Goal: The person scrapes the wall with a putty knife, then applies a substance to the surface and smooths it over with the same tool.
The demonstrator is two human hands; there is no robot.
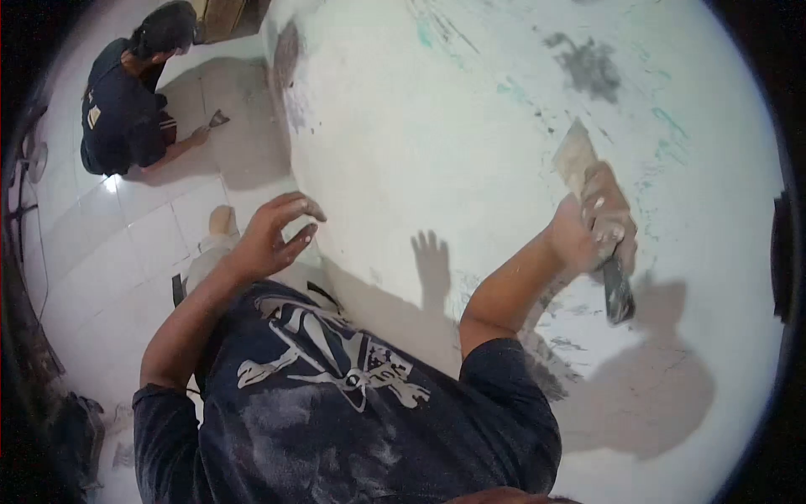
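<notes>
While the right hand (603, 214) grips the scraper (579, 170) at the wall (378, 151), blade (575, 149) up, the left hand (275, 233) is empty, half-curled. Can't tell if the blade touches. Scraper looks light: stiff handle (619, 294), blade probably thin, springy. Might slip if dusty; best held by the handle, close to the blade.

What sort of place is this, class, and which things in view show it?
Probably a room under renovation: the right hand holds a scraper by a patchy, stained wall, and another person crouches on the pale floor tiles with a bladed tool.
</notes>
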